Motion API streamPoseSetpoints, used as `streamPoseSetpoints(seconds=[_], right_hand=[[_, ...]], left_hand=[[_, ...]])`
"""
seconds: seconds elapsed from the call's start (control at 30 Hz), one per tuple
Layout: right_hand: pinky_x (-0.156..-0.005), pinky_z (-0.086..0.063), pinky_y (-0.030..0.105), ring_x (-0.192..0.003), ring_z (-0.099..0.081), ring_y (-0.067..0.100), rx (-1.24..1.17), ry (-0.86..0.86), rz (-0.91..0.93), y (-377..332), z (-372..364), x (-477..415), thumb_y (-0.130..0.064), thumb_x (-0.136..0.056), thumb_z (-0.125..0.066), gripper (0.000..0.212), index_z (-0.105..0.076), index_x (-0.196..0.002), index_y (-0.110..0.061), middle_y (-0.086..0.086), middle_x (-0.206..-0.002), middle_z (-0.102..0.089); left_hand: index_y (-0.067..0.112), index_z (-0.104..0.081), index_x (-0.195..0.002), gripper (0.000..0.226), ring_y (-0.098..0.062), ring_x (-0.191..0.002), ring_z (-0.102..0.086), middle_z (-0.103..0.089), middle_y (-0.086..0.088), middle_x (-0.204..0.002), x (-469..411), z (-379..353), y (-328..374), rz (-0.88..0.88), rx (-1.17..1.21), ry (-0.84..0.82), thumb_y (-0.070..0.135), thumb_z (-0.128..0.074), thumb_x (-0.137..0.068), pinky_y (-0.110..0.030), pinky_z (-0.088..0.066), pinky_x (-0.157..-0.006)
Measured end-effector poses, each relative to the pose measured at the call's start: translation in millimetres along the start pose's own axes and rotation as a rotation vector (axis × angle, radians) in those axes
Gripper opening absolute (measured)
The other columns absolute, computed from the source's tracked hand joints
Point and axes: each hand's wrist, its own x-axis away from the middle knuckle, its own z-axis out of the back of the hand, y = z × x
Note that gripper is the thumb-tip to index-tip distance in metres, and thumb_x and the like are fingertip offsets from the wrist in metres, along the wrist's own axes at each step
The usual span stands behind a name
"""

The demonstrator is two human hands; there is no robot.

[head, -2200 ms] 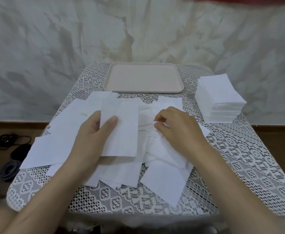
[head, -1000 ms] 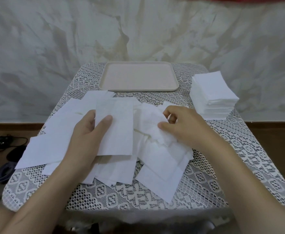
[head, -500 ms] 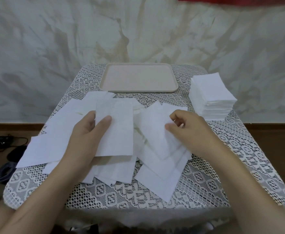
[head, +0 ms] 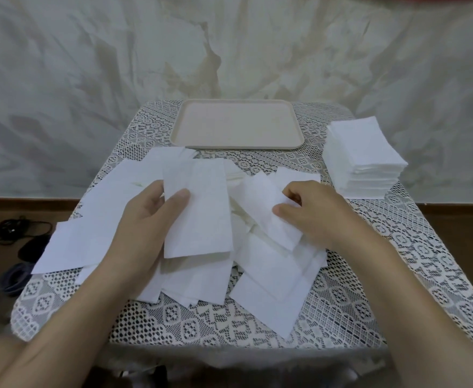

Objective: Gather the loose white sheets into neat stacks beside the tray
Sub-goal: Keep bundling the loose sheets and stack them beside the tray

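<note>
both hands pinch loose white sheets: left hand (head: 148, 217) one, right hand (head: 313, 214) another.

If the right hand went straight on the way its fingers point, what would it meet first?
Probably the held sheet in the left hand, just beyond the pinched sheet in the right hand; depth unclear.

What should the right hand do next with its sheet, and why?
Probably carry it over onto the paper that the left hand grips: the right hand pinches that sheet by its edge, and the paper sits just beside it.
</note>
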Motion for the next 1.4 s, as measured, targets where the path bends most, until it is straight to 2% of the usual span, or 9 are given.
streamPoseSetpoints(seconds=[0.2,0.33,0.6,0.83,1.0,1.07,1.17,1.3,1.4], right_hand=[[-0.06,-0.033,0.034,-0.063,-0.045,0.017,-0.233,0.074,0.027,-11.5,-10.7,11.5,-0.032,-0.092,-0.066,0.029,-0.055,-0.074,-0.012,-0.005,-0.063,-0.048],[-0.061,-0.038,0.033,-0.061,-0.048,0.015,-0.23,-0.022,0.059,-16.5,-22.0,24.6,-0.036,-0.095,-0.065,0.028,-0.061,-0.079,-0.013,-0.006,-0.063,-0.054],[-0.063,-0.038,0.033,-0.06,-0.048,0.012,-0.206,0.123,0.101,9.1,-1.0,6.3,-0.024,-0.1,-0.061,0.021,-0.061,-0.079,-0.025,-0.009,-0.064,-0.057],[-0.082,-0.038,0.035,-0.108,-0.054,0.027,-0.011,0.095,0.201,-4.6,-13.7,-11.3,-0.038,-0.096,-0.063,0.029,-0.064,-0.116,-0.017,0.001,-0.11,-0.063],[-0.069,-0.041,0.033,-0.077,-0.056,0.01,-0.111,0.072,0.178,-6.1,-5.5,-15.7,-0.029,-0.09,-0.069,0.006,-0.065,-0.092,-0.026,-0.01,-0.083,-0.063],[-0.064,-0.037,0.033,-0.064,-0.047,0.011,-0.15,0.082,0.144,-0.6,-1.6,-14.7,-0.025,-0.089,-0.071,0.019,-0.059,-0.076,-0.021,-0.009,-0.067,-0.053],[-0.064,-0.036,0.037,-0.063,-0.045,0.022,-0.232,0.094,0.103,7.2,1.1,-7.3,-0.032,-0.087,-0.072,0.037,-0.05,-0.07,-0.009,0.001,-0.065,-0.05],[-0.076,-0.057,0.048,-0.088,-0.073,0.032,-0.601,0.223,-0.053,16.1,0.4,8.6,-0.026,-0.091,-0.069,0.014,-0.072,-0.099,-0.015,0.004,-0.089,-0.077],[-0.078,-0.061,0.059,-0.089,-0.075,0.029,-0.589,0.122,-0.079,23.5,-2.3,24.9,-0.022,-0.097,-0.067,0.012,-0.072,-0.104,-0.014,0.007,-0.092,-0.078]], left_hand=[[0.006,-0.064,-0.114,0.054,-0.032,-0.094,-0.067,-0.064,-0.034,-0.118,1.5,3.9,3.1,-0.034,0.016,-0.009,0.049,-0.075,-0.085,-0.053,-0.049,-0.086],[0.023,-0.076,-0.109,0.013,-0.03,-0.097,-0.073,-0.076,-0.018,-0.114,-0.5,7.7,-0.1,-0.017,0.043,0.0,0.029,-0.067,-0.102,-0.051,-0.056,-0.087],[0.026,-0.079,-0.103,0.018,-0.023,-0.092,-0.075,-0.079,-0.009,-0.107,-2.6,11.2,-1.4,-0.001,0.007,0.019,0.026,-0.06,-0.105,-0.044,-0.056,-0.084],[0.023,-0.076,-0.115,0.02,-0.029,-0.098,-0.076,-0.078,-0.012,-0.112,-0.6,9.8,-2.2,0.019,0.021,-0.004,0.025,-0.058,-0.106,-0.046,-0.059,-0.085],[0.022,-0.075,-0.117,0.021,-0.028,-0.098,-0.077,-0.079,-0.011,-0.112,0.0,10.0,-0.7,0.026,0.025,-0.006,0.025,-0.057,-0.106,-0.043,-0.063,-0.08],[0.023,-0.076,-0.114,0.02,-0.028,-0.098,-0.077,-0.079,-0.01,-0.111,0.6,9.5,0.5,0.023,0.019,-0.008,0.025,-0.058,-0.106,-0.041,-0.063,-0.076],[0.021,-0.077,-0.108,0.018,-0.029,-0.097,-0.075,-0.078,-0.014,-0.111,1.3,8.3,3.1,0.014,0.023,-0.006,0.027,-0.06,-0.105,-0.047,-0.058,-0.084],[-0.004,-0.057,-0.119,0.059,-0.044,-0.1,-0.07,-0.071,-0.025,-0.113,4.5,5.0,8.4,-0.012,0.039,-0.013,0.046,-0.073,-0.09,-0.061,-0.052,-0.091],[0.005,-0.063,-0.12,0.048,-0.051,-0.113,-0.067,-0.072,-0.026,-0.119,7.4,2.3,10.0,-0.02,0.067,-0.025,0.043,-0.068,-0.091,-0.073,-0.046,-0.104]])
